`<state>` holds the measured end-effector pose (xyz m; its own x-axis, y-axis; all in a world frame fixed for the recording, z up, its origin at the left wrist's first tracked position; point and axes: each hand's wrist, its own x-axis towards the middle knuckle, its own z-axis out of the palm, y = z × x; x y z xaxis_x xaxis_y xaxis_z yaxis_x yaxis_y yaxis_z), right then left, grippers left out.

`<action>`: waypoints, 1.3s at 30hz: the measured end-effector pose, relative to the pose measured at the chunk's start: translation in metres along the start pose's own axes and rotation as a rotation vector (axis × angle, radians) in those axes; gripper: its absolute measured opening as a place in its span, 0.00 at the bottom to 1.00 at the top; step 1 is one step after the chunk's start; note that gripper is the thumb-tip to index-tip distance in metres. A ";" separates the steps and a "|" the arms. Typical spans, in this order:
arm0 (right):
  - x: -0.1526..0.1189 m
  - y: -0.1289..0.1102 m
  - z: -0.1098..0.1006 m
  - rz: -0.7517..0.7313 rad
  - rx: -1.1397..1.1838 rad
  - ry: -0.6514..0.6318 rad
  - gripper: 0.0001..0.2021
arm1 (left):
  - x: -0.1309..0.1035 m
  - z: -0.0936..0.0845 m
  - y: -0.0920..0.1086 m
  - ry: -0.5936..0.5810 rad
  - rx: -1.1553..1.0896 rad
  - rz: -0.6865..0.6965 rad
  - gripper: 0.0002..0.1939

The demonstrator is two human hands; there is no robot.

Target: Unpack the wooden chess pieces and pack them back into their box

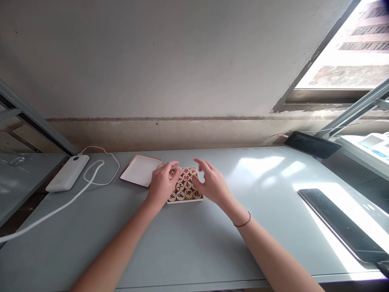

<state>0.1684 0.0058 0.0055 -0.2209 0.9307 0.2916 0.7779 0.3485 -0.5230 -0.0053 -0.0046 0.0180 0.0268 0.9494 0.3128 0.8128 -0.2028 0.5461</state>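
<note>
A small white box (186, 201) full of round Chinese chess pieces (188, 193) stands on the desk in front of me. The pieces lie in rows, with red characters toward the back and black ones toward the front. My left hand (164, 178) is over the box's left side, fingers curved and apart. Above the right side is my right hand (212, 180), thumb and fingers spread, with no piece visible in it. Both hands cover some of the pieces. Left of the box, partly behind my left hand, lies the box lid (141, 169), its white inside facing up.
A white power bank (68, 173) with a white cable (69, 200) sits at the left. On the right lies a dark tablet (343, 223); a black phone-like device (312, 144) leans near the back right. The wall (158, 134) borders the desk's (194, 251) far edge.
</note>
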 end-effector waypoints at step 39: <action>0.014 0.035 0.029 0.147 0.080 -0.017 0.14 | 0.015 0.003 -0.007 -0.227 0.643 -0.025 0.18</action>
<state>0.1755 0.0344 -0.0319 -0.1188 0.9739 0.1935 0.7533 0.2153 -0.6215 -0.0083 0.0119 0.0164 0.0683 0.9930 0.0967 0.9970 -0.0645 -0.0419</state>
